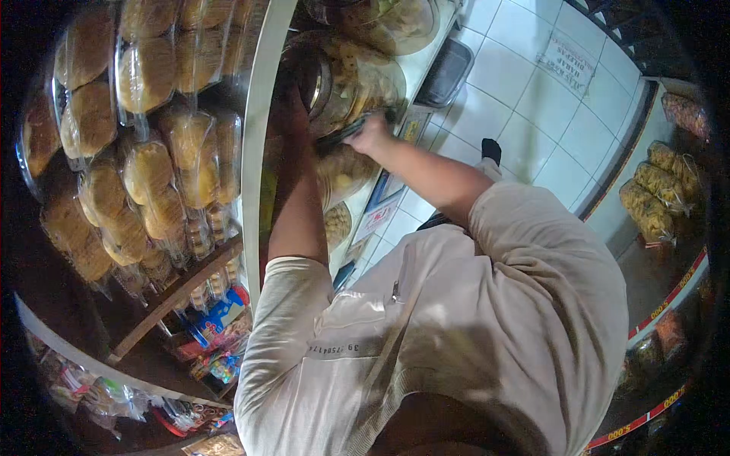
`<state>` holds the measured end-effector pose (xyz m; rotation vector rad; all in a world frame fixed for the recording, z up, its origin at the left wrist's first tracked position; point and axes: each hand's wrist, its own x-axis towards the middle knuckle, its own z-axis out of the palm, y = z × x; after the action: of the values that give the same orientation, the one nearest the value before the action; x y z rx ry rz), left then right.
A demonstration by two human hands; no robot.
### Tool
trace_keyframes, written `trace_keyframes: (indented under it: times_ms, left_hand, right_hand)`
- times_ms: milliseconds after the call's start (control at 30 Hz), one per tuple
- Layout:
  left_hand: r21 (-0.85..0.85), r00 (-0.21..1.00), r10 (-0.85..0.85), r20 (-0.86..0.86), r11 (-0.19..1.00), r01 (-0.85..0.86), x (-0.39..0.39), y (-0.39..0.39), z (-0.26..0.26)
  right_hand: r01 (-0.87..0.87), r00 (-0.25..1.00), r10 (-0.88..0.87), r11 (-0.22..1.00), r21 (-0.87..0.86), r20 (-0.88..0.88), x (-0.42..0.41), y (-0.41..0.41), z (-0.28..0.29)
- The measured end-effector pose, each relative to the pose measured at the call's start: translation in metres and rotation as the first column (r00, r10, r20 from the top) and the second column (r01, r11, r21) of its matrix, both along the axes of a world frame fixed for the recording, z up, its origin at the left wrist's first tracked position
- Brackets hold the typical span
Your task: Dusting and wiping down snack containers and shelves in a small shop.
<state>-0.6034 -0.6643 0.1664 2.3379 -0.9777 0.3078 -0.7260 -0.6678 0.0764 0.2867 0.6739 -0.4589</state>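
Note:
My right hand (369,135) is closed on the edge of a dark flat thing (347,132), perhaps a lid or a cloth. This thing lies against the side of a large clear jar (365,80) of pale snacks. My left hand (292,105) reaches into deep shadow beside the jar's round rim (320,85). Its fingers are too dark to make out, so whether they hold anything cannot be told. Below my right hand stands another clear jar (348,174) with yellowish contents, and a smaller jar (337,223) follows it along the pale shelf (342,251).
A white upright (259,142) runs close by my left arm. Beyond it, bagged bread rolls (145,74) fill a rack with a wooden bar (177,299). A dark plastic container (447,71) sits beside the shelf, over white floor tiles (513,85). Bagged snacks (650,194) lie at right.

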Motion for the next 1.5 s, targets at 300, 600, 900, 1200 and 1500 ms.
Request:
trace_keyframes:
  times_ms: [300,600,900,1200,1500]
  left_hand:
    - [0.611,0.970,-0.151,0.191,0.791,0.003,0.127,0.059,-0.072]
    - [-0.010,0.811,-0.550,0.199,0.827,0.563,-0.040,0.021,0.009]
    - [0.309,0.753,0.234,0.616,0.807,-0.503,0.055,0.275,-0.048]
    - [0.281,0.961,0.130,0.243,0.939,-0.198,0.074,0.261,-0.016]
    - [0.113,0.991,-0.018,-0.136,0.993,0.034,0.077,0.207,0.027]
  right_hand:
    - [-0.157,0.938,0.116,0.982,0.103,0.325,-0.047,0.006,0.066]
    - [0.182,0.974,-0.082,0.841,-0.509,0.213,-0.085,0.035,0.071]
    - [-0.416,0.909,-0.247,-0.540,-0.732,-0.334,0.054,0.122,0.108]
    - [-0.594,0.799,-0.382,-0.622,-0.511,-0.464,0.045,0.104,0.120]
    - [-0.554,0.791,-0.013,0.407,-0.726,-0.611,0.008,0.178,-0.075]
